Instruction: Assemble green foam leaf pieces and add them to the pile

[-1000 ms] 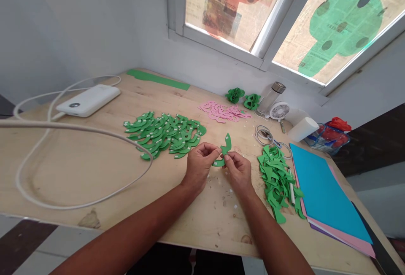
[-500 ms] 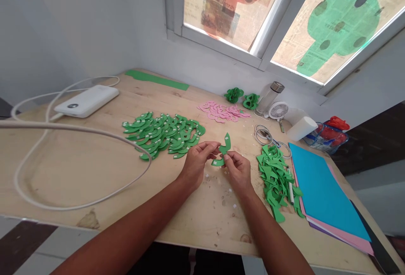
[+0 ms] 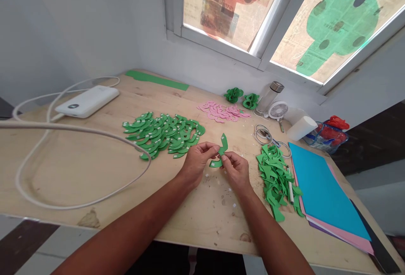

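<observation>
On the big table [image 3: 202, 220], we see a heap of green shapes [image 3: 161, 133] just past our left hand [image 3: 195, 161]. Our right hand [image 3: 236, 169] is across from it. Both hands pinch one green strip [image 3: 224, 144] near its middle, so neither is nearer. The strip sits between our fingertips. Its long way points away from us, and its near end, with a white square [image 3: 213, 164], bends left.
</observation>
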`<move>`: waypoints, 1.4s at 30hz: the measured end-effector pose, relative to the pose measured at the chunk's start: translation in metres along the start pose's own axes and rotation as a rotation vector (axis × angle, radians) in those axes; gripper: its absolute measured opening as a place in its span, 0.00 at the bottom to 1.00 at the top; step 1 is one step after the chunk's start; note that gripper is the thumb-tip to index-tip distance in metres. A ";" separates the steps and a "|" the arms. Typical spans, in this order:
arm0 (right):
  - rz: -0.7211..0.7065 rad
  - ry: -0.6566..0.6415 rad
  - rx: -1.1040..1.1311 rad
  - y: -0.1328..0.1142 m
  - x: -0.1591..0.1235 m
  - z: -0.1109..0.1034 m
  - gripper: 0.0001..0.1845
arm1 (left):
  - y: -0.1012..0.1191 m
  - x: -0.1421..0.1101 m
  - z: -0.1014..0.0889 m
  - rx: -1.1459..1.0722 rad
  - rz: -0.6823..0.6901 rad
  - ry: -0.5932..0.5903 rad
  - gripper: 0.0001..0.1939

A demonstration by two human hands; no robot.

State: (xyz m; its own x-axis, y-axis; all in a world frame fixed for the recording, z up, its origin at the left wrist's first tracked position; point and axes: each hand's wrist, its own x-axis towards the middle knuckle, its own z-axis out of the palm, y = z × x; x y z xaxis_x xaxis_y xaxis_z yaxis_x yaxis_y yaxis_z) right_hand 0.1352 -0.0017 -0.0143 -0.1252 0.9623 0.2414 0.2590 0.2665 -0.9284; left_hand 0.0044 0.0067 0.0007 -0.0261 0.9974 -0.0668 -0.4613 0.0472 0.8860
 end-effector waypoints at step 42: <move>-0.032 0.049 -0.154 -0.003 0.001 0.003 0.10 | -0.002 0.004 -0.006 0.113 -0.066 -0.080 0.09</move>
State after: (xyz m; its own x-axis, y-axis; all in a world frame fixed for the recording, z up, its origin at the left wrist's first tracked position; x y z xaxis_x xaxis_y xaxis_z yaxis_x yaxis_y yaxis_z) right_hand 0.1317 -0.0020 -0.0120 -0.0903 0.9537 0.2870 0.4002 0.2987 -0.8664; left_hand 0.0003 0.0103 -0.0042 0.0742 0.9928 -0.0940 -0.3563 0.1144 0.9273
